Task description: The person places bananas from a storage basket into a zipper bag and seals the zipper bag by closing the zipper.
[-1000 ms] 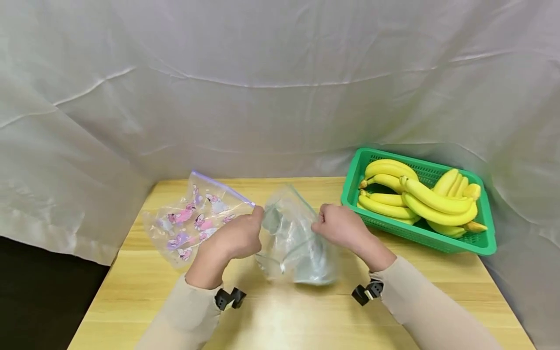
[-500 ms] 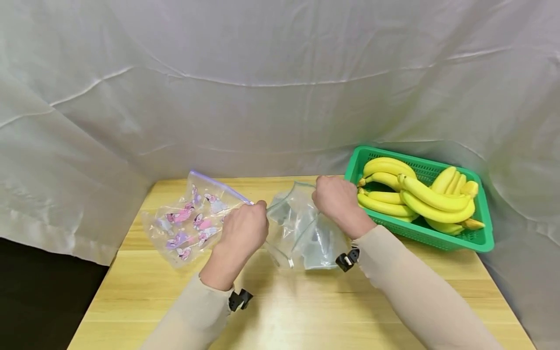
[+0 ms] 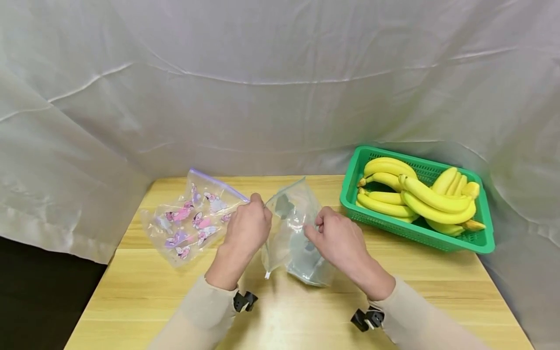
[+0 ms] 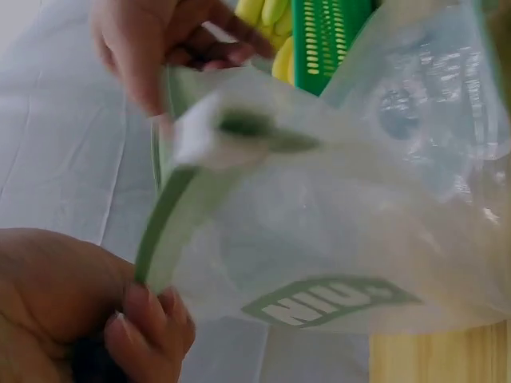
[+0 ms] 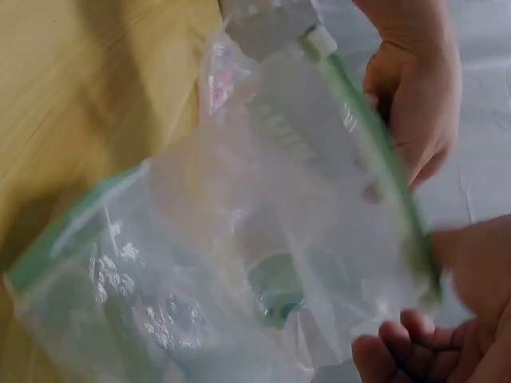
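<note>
A clear zip bag [image 3: 294, 228] with a green seal and a white slider [image 3: 268, 275] hangs between the two hands over the table. My left hand [image 3: 248, 224] pinches the edge of its mouth on the left; in the left wrist view the left fingers [image 4: 152, 323] lie at the green strip. On the other side my right hand [image 3: 341, 240] has curled fingers and its thumb at the bag's edge. The right wrist view shows the right hand [image 5: 455, 311] blurred at one end of the green seal [image 5: 375, 152]. Green lettering [image 4: 331, 302] is printed on the film.
Left of the hands, a second zip bag [image 3: 192, 221] with pink and purple cartoon prints lies flat on the wooden table [image 3: 297, 321]. A green basket [image 3: 485, 238] of bananas [image 3: 437, 197] stands at the back right. Grey cloth [image 3: 280, 97] hangs behind.
The right hand went up toward the bag's far corner, then came back down and nearer. The left hand shifted slightly up. The bag's mouth and slider turned, and the slider swung left.
</note>
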Demonstrator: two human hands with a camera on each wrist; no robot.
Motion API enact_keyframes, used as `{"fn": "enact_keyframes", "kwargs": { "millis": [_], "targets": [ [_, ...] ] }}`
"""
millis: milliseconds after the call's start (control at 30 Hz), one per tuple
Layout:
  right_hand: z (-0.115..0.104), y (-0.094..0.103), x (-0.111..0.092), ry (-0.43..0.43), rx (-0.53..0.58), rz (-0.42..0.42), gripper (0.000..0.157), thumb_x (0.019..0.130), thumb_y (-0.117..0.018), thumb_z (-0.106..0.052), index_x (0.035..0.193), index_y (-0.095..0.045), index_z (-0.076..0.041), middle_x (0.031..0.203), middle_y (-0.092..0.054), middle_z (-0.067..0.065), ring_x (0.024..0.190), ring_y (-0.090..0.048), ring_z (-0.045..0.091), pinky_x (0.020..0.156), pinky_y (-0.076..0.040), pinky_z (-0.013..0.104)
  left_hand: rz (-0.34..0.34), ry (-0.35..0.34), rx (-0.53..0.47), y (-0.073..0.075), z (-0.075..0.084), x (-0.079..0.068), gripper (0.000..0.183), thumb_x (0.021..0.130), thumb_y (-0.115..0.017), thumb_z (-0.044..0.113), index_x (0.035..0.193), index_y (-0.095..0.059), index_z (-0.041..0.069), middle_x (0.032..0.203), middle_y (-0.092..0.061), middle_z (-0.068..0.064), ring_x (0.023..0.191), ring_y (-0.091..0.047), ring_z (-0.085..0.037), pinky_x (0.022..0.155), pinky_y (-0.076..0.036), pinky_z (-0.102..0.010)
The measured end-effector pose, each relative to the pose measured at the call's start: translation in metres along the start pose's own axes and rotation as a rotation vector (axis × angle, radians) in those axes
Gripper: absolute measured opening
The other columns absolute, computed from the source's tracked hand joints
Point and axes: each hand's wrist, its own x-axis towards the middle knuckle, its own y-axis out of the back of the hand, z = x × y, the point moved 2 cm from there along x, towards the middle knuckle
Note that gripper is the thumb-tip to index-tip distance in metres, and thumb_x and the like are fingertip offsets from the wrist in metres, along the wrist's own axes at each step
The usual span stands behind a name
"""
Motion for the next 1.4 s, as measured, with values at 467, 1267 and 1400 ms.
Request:
{"fn": "enact_keyframes", "kwargs": {
  "millis": [467,1267,1400],
  "targets": [
    [0.011,0.024,0.032,-0.077,0.306,-0.416,0.031,0.092,-0.055,-0.018,0.064,-0.041,-0.016,0.056,-0.042,-0.003,0.057,-0.063,0.021,0.066,-0.058,0.034,0.359,-0.445,0.384,-0.002,0.005,-0.011,0.019,0.087,-0.074,0.012,0.073,-0.062,0.010,0.066,-0.055,-0.003,0.064,-0.047,-0.026,0.061,-0.034,-0.033],
    [0.015,-0.010,0.001,-0.045,0.078,-0.166,0.054,0.091,-0.071,-0.063,0.088,-0.066,-0.009,0.076,-0.066,0.002,0.065,-0.059,0.016,0.060,-0.048,0.033,0.035,-0.027,0.107,-0.008,-0.007,0.005,0.023,0.097,-0.051,0.018,0.081,-0.056,0.002,0.068,-0.054,-0.010,0.060,-0.056,-0.030,0.063,-0.053,-0.051],
    [0.011,-0.010,-0.008,0.019,0.102,-0.292,0.033,0.093,-0.067,-0.036,0.069,-0.055,-0.016,0.062,-0.053,-0.006,0.056,-0.049,0.011,0.053,-0.040,0.029,-0.035,0.042,0.124,0.004,-0.011,0.007,0.025,0.101,-0.052,0.022,0.090,-0.060,0.000,0.076,-0.063,-0.015,0.069,-0.065,-0.033,0.069,-0.056,-0.052]
  ]
}}
